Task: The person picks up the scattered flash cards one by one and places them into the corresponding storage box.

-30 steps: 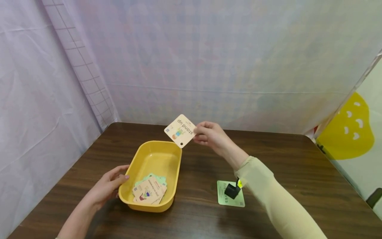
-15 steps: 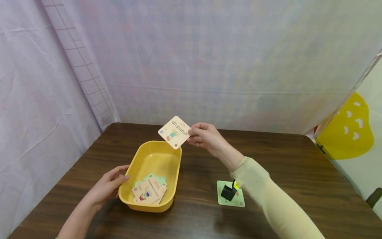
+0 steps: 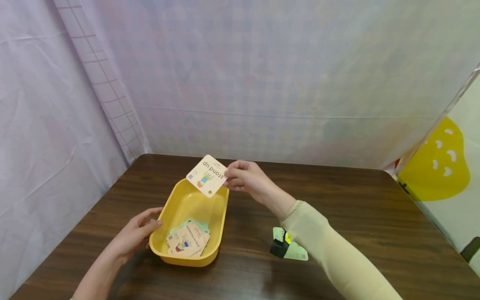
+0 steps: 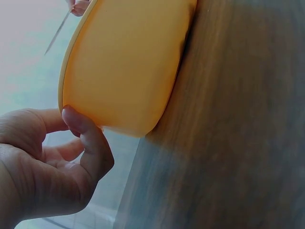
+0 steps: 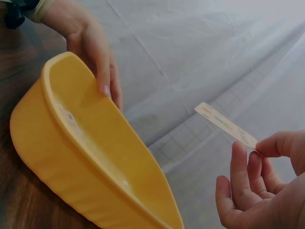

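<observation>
My right hand [image 3: 250, 182] pinches a cream flash card [image 3: 206, 176] by its edge, between thumb and fingers. "Stand up" and a small figure are printed on it, and it has a punched hole in one corner. In the head view the card hangs over the far end of a yellow plastic basin [image 3: 213, 208]. With its thumb at the rim, my left hand [image 3: 133, 234] grips the basin's left side, as the left wrist view also shows. Several cream and green cards [image 3: 187, 241] lie in a loose pile at the basin's near end.
A green card [image 3: 297, 252] lies on the dark wooden table [image 3: 337, 191] right of the basin, partly hidden by a black wrist device [image 3: 279, 248]. Pale cloth [image 3: 262, 83] hangs behind and to the left. At right is a yellow strawberry-like shape [image 3: 436, 166].
My right hand has moved left and slightly down with the card, from the basin's far right corner to over its far end. The left hand and the basin have stayed put.
</observation>
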A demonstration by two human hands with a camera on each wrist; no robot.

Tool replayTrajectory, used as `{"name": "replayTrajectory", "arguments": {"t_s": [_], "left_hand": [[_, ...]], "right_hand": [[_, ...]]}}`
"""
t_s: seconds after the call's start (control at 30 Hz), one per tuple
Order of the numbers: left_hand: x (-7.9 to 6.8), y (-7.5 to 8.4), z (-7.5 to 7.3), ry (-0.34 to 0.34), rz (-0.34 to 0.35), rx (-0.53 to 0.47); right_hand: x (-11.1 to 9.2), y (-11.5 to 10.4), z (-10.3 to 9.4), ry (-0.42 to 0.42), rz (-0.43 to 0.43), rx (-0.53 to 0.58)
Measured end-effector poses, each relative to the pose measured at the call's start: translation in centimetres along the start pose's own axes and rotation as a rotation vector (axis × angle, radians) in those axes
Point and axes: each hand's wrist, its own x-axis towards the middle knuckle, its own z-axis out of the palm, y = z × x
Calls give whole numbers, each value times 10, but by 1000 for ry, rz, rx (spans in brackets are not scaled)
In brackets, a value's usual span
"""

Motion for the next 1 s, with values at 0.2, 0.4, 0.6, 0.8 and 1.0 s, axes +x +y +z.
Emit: {"name": "replayTrajectory", "arguments": {"t_s": [0.2, 0.4, 0.6, 0.8, 1.0], "left_hand": [[-1, 0, 0, 6, -9, -1], [-1, 0, 0, 4, 5, 2], [0, -1, 0, 8, 4, 9], [0, 0, 0, 16, -5, 10], [0, -1, 1, 14, 0, 9]], "right_hand": [[-4, 2, 9, -42, 10, 2], [-7, 3, 17, -76, 23, -3], [-9, 8, 23, -109, 11, 1], [-13, 11, 27, -152, 23, 1], [-15, 14, 31, -180, 37, -13]]}}
